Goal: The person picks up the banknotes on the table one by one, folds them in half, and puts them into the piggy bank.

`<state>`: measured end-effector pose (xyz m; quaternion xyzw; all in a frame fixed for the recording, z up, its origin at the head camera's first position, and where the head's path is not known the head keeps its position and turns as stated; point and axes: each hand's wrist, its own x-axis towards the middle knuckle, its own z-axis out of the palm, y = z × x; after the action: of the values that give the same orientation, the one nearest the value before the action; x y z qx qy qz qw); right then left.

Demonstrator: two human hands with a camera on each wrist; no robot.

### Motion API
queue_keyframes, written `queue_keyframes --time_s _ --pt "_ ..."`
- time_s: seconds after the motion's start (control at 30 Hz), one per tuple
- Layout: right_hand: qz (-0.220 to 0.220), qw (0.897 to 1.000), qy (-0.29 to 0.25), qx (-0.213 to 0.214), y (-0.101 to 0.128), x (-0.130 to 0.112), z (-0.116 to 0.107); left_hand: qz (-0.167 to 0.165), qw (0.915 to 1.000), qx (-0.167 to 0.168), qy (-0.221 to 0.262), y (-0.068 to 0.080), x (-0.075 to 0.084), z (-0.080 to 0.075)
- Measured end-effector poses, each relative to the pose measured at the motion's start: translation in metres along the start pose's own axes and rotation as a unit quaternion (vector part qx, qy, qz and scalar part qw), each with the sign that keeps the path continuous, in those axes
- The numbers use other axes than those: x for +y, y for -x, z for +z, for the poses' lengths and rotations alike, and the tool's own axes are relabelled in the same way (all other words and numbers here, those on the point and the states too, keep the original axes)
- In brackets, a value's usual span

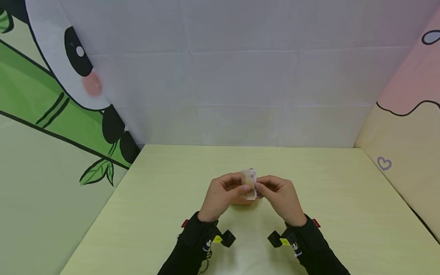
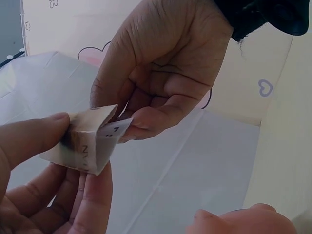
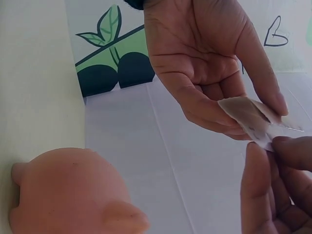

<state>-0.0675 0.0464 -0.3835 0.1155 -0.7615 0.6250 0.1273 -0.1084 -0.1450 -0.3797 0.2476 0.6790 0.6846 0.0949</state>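
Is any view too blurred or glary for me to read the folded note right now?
Head view: even soft light, no glare, but the folded banknote is small between the left hand and right hand. Left wrist view: sharp on the note, printing partly legible; the pink piggy bank is soft. Right wrist view: the note is fairly sharp, the piggy bank blurred.

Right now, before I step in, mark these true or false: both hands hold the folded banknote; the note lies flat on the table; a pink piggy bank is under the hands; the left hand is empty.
1. Both hands hold the folded banknote. True: the left hand and the right hand pinch it.
2. The note lies flat on the table. False: it is held up, creased.
3. A pink piggy bank sits below the hands. True, seen in the wrist views.
4. The left hand is empty. False: its fingers pinch the note.
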Motion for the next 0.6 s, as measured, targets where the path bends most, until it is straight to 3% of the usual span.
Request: queue_keyframes --time_s 0.33,0.6 --pt "-0.01 1.0 -0.013 -0.022 -0.009 0.011 -0.009 0.006 0.9999 0.013 0.002 -0.01 -0.006 0.006" --pt "-0.019 1.0 -0.012 -0.007 -0.015 0.019 -0.015 0.016 0.9997 0.002 0.019 -0.019 -0.011 0.013"
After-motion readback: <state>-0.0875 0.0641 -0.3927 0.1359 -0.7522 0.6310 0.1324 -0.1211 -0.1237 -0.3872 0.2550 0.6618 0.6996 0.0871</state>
